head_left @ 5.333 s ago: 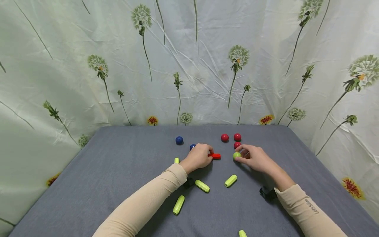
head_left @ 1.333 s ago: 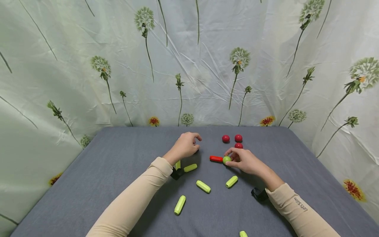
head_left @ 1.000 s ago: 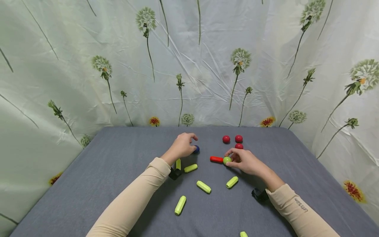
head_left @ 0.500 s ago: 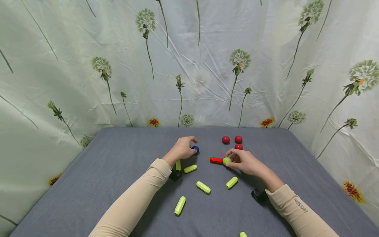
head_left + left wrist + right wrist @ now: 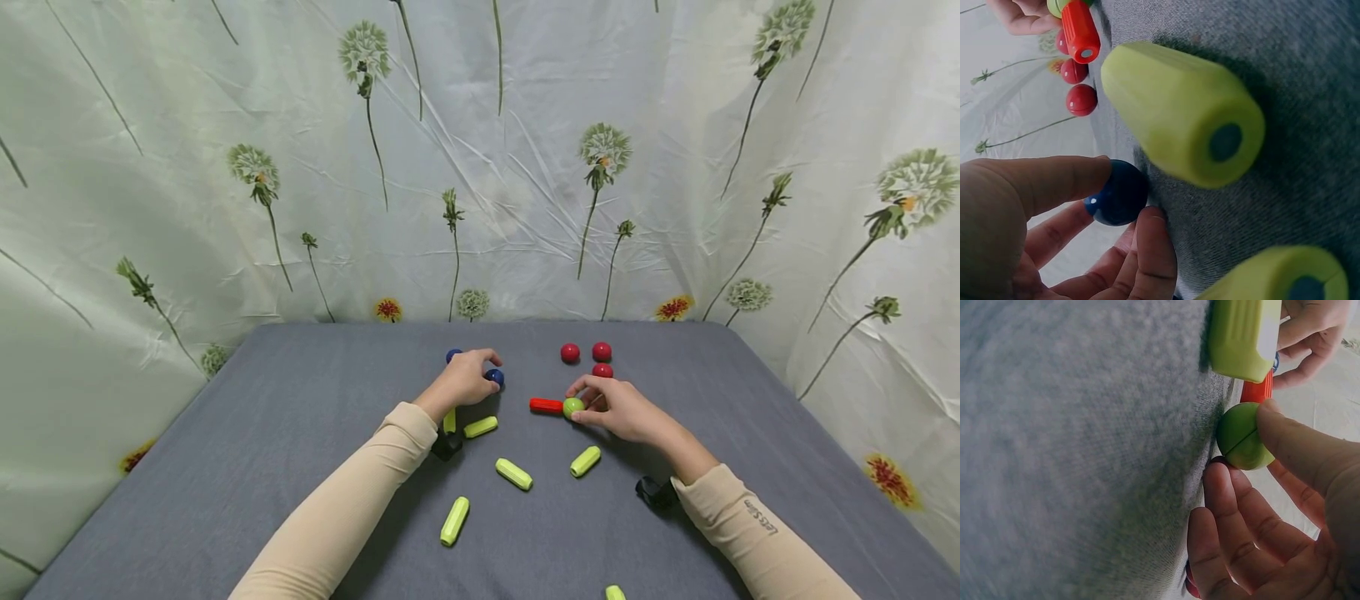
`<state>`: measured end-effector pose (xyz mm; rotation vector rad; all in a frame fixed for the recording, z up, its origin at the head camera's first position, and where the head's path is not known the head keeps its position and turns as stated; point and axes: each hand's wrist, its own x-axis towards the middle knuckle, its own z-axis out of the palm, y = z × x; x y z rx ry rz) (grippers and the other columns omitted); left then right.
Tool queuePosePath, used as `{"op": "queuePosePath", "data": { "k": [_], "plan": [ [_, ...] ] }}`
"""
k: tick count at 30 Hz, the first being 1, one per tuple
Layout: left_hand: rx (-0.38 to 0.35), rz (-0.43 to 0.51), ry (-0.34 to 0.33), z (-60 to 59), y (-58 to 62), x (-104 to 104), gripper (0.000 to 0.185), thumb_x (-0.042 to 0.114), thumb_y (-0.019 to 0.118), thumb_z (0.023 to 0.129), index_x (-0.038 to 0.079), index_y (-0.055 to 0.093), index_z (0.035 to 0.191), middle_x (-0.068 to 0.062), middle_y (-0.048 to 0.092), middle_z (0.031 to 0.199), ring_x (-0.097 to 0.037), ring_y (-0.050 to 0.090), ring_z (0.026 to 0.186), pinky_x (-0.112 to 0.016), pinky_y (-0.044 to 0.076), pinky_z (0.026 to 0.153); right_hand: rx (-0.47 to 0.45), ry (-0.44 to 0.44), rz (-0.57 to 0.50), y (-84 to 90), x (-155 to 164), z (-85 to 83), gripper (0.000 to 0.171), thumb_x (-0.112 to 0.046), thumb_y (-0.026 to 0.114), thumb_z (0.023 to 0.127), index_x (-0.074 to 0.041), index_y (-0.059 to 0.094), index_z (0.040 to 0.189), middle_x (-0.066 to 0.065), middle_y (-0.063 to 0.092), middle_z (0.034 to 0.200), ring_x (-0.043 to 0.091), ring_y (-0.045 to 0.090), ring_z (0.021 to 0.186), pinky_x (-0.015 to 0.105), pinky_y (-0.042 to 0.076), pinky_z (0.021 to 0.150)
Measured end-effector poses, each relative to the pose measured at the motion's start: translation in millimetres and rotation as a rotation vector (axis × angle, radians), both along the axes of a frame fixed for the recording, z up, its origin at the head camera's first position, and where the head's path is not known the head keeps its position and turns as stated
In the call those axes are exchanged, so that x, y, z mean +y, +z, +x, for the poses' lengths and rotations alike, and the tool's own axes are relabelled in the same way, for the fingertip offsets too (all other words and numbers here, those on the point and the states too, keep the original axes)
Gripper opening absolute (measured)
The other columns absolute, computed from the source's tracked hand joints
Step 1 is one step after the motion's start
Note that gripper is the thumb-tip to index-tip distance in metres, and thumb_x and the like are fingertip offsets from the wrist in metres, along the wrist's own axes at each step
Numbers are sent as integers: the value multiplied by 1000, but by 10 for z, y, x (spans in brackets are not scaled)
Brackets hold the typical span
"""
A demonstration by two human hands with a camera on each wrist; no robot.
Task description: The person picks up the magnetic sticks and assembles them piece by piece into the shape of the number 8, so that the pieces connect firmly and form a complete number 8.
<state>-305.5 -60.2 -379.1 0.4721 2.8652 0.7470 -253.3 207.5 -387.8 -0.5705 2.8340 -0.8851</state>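
Observation:
My left hand (image 5: 461,379) grips a glossy blue ball (image 5: 1120,195) between thumb and fingers, low over the grey cloth. In the head view a second blue ball (image 5: 453,356) shows partly behind that hand. Thumb and fingers of my right hand (image 5: 628,410) pinch a green ball (image 5: 1242,434) at the cloth. The green ball touches the right end of a red ribbed stick (image 5: 546,406), whose left end carries a round metallic disc in the left wrist view. Just behind the right hand lies a red ball (image 5: 602,372).
Several yellow-green sticks lie scattered nearer the person, among them one stick (image 5: 513,474) in the middle and another stick (image 5: 454,522) further front. Two more red balls, a left ball (image 5: 570,353) and a right ball (image 5: 602,351), sit toward the back. A flowered curtain (image 5: 510,167) hangs behind the table.
Earlier my left hand held the red stick, with the green ball apart from it in my right hand. The green ball moved left against the stick; my left hand moved to the blue ball.

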Motion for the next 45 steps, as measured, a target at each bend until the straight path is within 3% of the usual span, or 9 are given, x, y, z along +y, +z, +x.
{"op": "queuePosePath", "data": {
  "k": [25, 32, 45],
  "plan": [
    [4, 39, 23, -21, -65, -51, 29, 25, 67, 84, 23, 59, 112, 0, 59, 86, -16, 54, 73, -27, 43, 59, -4, 10, -18, -29, 18, -23, 28, -32, 70, 81, -24, 59, 106, -1, 64, 95, 10, 62, 85, 30, 49, 75],
    [9, 62, 24, 30, -57, -56, 27, 26, 68, 83, 23, 59, 109, -1, 58, 83, -17, 51, 71, -27, 41, 58, -9, 15, -28, -37, 20, -21, 28, -30, 69, 81, -23, 59, 106, 0, 64, 94, 10, 62, 84, 29, 48, 73],
    [12, 114, -48, 165, -39, -31, 25, 27, 68, 83, 23, 58, 105, -2, 59, 83, -16, 52, 71, -27, 42, 60, -10, 9, -28, -33, 19, -8, 28, -30, 69, 82, -23, 59, 107, 0, 64, 94, 10, 63, 84, 29, 48, 73]
  ]
}}
